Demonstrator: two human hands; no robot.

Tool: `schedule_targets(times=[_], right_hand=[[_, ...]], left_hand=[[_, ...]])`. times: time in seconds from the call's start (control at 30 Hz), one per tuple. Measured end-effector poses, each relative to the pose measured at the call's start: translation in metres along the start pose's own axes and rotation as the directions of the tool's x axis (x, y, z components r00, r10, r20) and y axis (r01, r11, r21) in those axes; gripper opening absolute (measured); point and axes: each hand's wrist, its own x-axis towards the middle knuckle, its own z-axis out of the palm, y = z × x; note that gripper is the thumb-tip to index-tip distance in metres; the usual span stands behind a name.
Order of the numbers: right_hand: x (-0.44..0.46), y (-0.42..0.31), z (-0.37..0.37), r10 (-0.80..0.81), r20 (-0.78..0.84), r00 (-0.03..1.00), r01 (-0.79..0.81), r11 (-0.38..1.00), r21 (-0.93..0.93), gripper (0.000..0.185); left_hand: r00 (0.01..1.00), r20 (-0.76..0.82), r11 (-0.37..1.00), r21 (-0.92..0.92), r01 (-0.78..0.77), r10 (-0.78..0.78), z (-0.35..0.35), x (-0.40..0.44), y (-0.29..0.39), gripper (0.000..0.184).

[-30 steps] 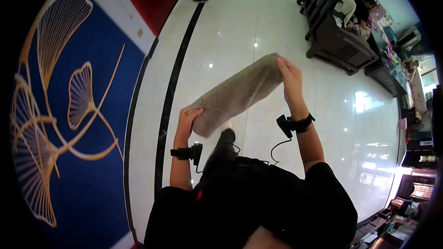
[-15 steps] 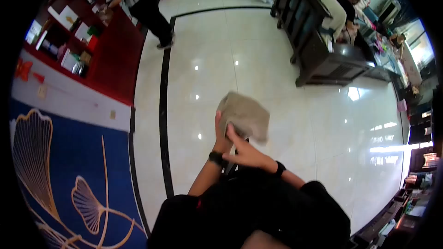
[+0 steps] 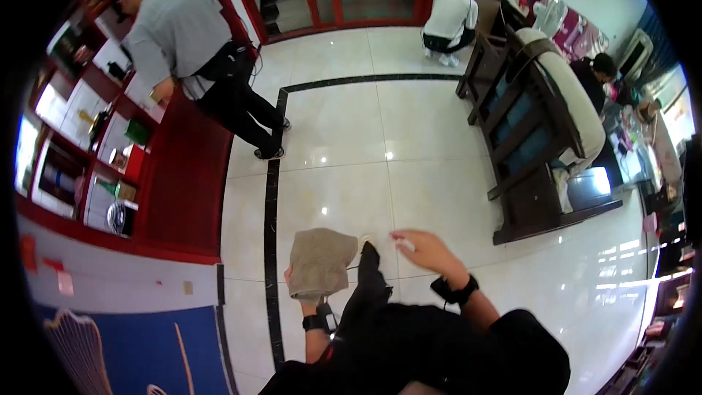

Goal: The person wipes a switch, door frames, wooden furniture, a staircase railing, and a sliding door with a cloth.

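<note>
Taupe cloth rests gripped in the left hand, right hand pointing leftward, grip unclear.

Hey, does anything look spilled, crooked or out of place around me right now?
Nothing stands out. The grayish-brown cloth is folded or bunched in your left hand, your right hand is apart from it, and the pale floor shows no visible spill; its bright spots look like reflected light.

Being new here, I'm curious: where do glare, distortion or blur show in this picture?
Head view: white glare streaks the glossy cream tiled floor at right; head view: fisheye distortion, black corners; head view: the bare right hand seems slightly soft, the folded grey-brown cloth clearer.
</note>
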Motion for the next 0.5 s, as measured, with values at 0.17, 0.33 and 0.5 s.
schedule_targets(times=[0.17,0.33,0.5], right_hand=[[0.16,0.044,-0.069,0.233,-0.12,0.965,-0.24,0.969,-0.05,0.029],[0.255,0.107,-0.129,0.225,-0.215,0.95,-0.267,0.945,-0.19,0.028],[0.369,0.225,-0.159,0.453,-0.215,0.866,-0.48,0.872,-0.095,0.035]], left_hand=[[0.963,0.163,0.968,0.164,0.188,-0.214,0.063,0.19,0.032,0.072],[0.924,0.119,0.92,0.199,0.337,-0.364,0.197,0.348,0.024,0.067],[0.91,0.202,0.91,0.286,0.3,-0.363,0.286,0.52,0.009,0.063]])
